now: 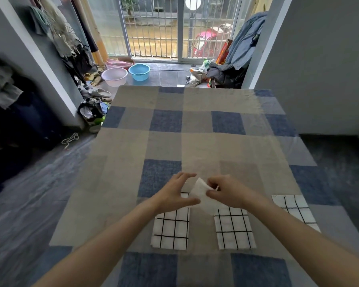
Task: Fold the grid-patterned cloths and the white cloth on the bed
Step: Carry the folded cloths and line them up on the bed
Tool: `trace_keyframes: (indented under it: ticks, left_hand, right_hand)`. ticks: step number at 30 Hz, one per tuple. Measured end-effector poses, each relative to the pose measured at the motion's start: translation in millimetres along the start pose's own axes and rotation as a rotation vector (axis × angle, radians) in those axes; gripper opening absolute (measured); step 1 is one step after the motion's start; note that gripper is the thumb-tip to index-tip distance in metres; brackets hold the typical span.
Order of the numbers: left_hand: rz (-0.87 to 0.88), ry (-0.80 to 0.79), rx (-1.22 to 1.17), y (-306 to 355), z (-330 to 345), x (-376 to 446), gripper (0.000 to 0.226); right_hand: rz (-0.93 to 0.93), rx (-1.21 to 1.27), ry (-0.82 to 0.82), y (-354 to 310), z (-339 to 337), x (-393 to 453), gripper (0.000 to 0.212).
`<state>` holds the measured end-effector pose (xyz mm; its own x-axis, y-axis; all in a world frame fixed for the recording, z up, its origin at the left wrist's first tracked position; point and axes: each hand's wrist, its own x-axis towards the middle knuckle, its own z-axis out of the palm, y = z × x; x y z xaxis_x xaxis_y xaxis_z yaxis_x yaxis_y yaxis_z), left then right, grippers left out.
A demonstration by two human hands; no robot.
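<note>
Right hand pinching white cloth above bed; left hand spread, empty beside it. Three grid cloths lying folded — white one seemingly last, half-folded.

Grey walls flanked barred sliding glass door, daylight streaming through. Pink basin and blue basin sat on grey floor; clothes hung left.
</note>
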<state>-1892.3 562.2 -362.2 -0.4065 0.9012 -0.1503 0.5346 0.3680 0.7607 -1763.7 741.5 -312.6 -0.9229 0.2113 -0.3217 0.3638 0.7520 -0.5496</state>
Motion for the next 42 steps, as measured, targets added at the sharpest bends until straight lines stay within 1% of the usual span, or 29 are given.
trace_keyframes:
  ticks: [2,4,6,7,9,11,13,17,20,24,27,29,31,32,34,35,38,42]
  left_hand:
    - [0.071,-0.008,-0.016,15.6,-4.0,4.4,0.072]
    - [0.143,0.002,-0.035,23.9,-6.4,8.5,0.052]
    - [0.182,0.020,-0.033,27.8,-8.8,10.7,0.026]
    - [0.185,0.024,-0.015,28.4,-10.1,11.3,0.017]
    - [0.190,0.023,0.013,27.2,-11.9,12.0,0.010]
    - [0.183,0.042,0.015,25.7,-13.4,10.8,0.009]
    - [0.147,0.081,-0.032,24.4,-15.1,8.8,0.008]
    - [0.056,0.123,-0.355,14.1,-19.1,0.7,0.003]
    - [-0.042,0.128,-0.527,4.0,-21.0,-9.0,0.013]
    - [-0.203,0.099,-0.697,-11.0,-22.7,-27.7,0.031]
    - [-0.297,0.147,-0.729,-28.1,-28.2,-43.5,0.030]
    - [-0.351,0.213,-0.720,-40.2,-33.3,-54.0,0.030]
    - [-0.391,0.281,-0.728,-51.1,-39.7,-63.6,0.032]
    - [-0.413,0.310,-0.736,-56.1,-43.5,-67.9,0.028]
    - [-0.449,0.369,-0.755,-65.7,-51.9,-76.8,0.013]
    - [-0.470,0.397,-0.759,-71.0,-56.5,-81.3,0.011]
    - [-0.565,0.443,-0.714,-93.4,-68.8,-98.0,0.011]
    - [-0.723,0.431,-0.578,-129.7,-80.0,-121.2,0.023]
  right_hand:
    - [-0.053,-0.036,-0.013,-2.4,-1.0,-2.0,0.014]
    - [-0.069,-0.062,-0.013,-2.0,-1.9,-3.0,0.018]
    - [-0.067,-0.087,-0.004,-2.3,-3.6,-5.4,0.015]
    - [-0.065,-0.089,0.010,-1.6,-4.4,-6.6,0.011]
    - [-0.059,-0.055,0.039,0.7,-4.3,-8.6,0.009]
    - [-0.045,-0.001,0.062,5.2,-1.4,-9.1,0.010]
    - [-0.015,0.075,0.088,7.6,3.3,-7.5,0.011]
    - [0.018,0.310,0.197,-4.2,13.8,-2.8,0.022]
    - [0.010,0.428,0.238,-17.6,22.8,5.3,0.021]
    - [0.038,0.463,0.234,-33.9,36.5,17.4,0.015]
    - [0.080,0.592,0.163,-45.3,50.6,26.5,0.016]
    - [0.081,0.635,0.086,-52.1,61.0,33.8,0.022]
    - [0.062,0.620,0.031,-62.2,69.2,42.1,0.027]
    - [0.055,0.611,0.018,-67.9,72.3,46.0,0.028]
    - [0.043,0.613,0.008,-78.4,77.3,54.1,0.025]
    - [0.036,0.610,0.005,-82.1,79.3,58.0,0.024]
    - [0.034,0.567,-0.036,-85.4,85.5,69.2,0.020]
    - [0.026,0.478,-0.107,-84.2,88.1,76.6,0.016]
